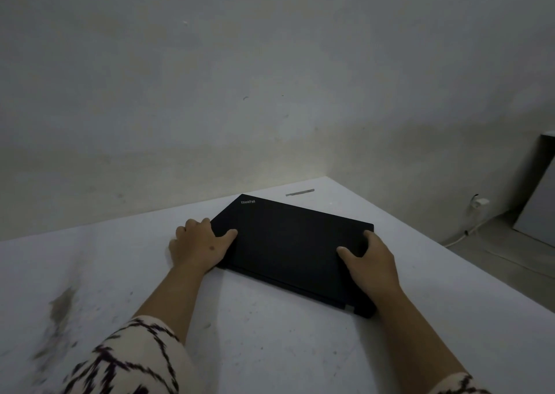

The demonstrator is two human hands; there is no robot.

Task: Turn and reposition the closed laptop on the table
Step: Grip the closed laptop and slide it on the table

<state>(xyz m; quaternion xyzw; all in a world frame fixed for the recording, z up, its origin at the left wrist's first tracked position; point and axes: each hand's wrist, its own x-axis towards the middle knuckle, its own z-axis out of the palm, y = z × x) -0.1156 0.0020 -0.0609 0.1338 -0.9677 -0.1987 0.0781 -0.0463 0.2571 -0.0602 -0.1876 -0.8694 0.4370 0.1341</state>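
The left hand's point(200, 245) fingers curl past the laptop's point(292, 245) left edge, their tips hidden; its thumb lies on the lid. The black closed laptop sits skewed on the white table point(270, 339) near the far corner. The right hand point(371, 263) grips the right edge, thumb on top, fingers hidden beneath.

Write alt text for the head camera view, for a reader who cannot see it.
Two bare hands grip a closed black laptop lying askew on a white table: the left hand on its left edge, the right hand near its right corner, thumbs on the lid. A small grey strip lies beyond it near the table's far corner, against a plain wall.
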